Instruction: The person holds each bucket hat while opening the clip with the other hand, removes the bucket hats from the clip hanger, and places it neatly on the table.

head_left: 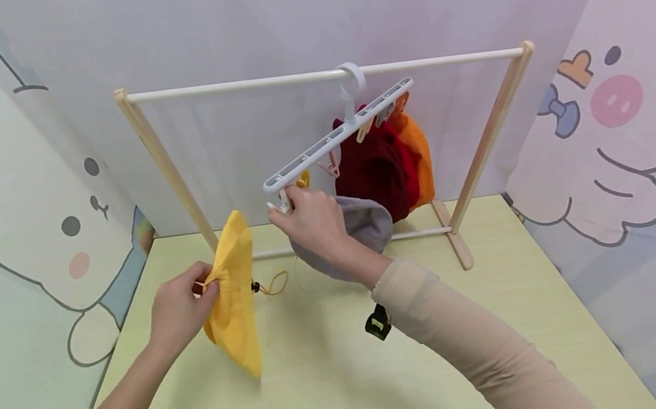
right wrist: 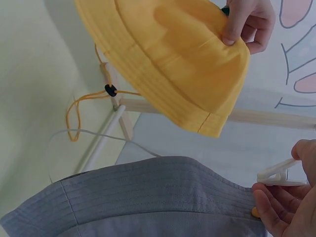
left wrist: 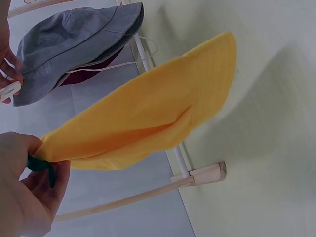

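Note:
A yellow bucket hat (head_left: pixel 237 297) hangs on its side from my left hand (head_left: pixel 180 308), whose thumb and fingers pinch the crown. A yellow cord with a black toggle (right wrist: pixel 110 90) dangles from its brim. My right hand (head_left: pixel 317 224) holds a white clip (right wrist: pixel 276 176) at the near left end of the white clip hanger (head_left: pixel 337 137); the clip has no fabric between its jaws. Just beside it, a grey bucket hat (left wrist: pixel 79 42) hangs under a yellow clip (head_left: pixel 302 179), partly hidden by my right hand in the head view. The two hats are apart.
The hanger hooks over a white rail (head_left: pixel 232 86) between wooden posts (head_left: pixel 167 165). Dark red (head_left: pixel 364 170), red (head_left: pixel 410 173) and orange hats (head_left: pixel 419 154) hang toward its far end. A pink clip (head_left: pixel 331 164) sits between. Beneath stands a pale table (head_left: pixel 343 381).

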Demonstrator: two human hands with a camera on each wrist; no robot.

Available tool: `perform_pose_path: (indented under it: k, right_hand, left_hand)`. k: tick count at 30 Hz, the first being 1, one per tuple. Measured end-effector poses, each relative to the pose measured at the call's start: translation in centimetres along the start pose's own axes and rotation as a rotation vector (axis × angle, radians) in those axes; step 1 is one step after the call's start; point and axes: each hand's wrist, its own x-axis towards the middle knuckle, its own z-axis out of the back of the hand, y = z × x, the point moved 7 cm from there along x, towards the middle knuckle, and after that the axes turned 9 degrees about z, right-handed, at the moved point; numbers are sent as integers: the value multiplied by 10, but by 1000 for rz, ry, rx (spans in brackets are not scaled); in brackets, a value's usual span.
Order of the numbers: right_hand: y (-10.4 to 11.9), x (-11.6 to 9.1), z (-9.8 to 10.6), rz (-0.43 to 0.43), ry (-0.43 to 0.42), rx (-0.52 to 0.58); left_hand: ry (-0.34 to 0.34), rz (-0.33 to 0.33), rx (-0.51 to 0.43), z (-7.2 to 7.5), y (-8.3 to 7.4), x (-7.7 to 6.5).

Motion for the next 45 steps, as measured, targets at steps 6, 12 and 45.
perform_pose_path:
  k: [6, 12, 45]
  right_hand:
    - [0, 0, 0, 2, 1, 0]
    - [0, 0, -1, 0, -1, 3]
    - [-1, -1, -1, 16, -15, 7]
  left_hand:
    - [27, 39, 34, 4, 12, -3]
    - [72, 82, 81, 7, 26, -5]
    - [198, 231, 319, 23, 103, -9]
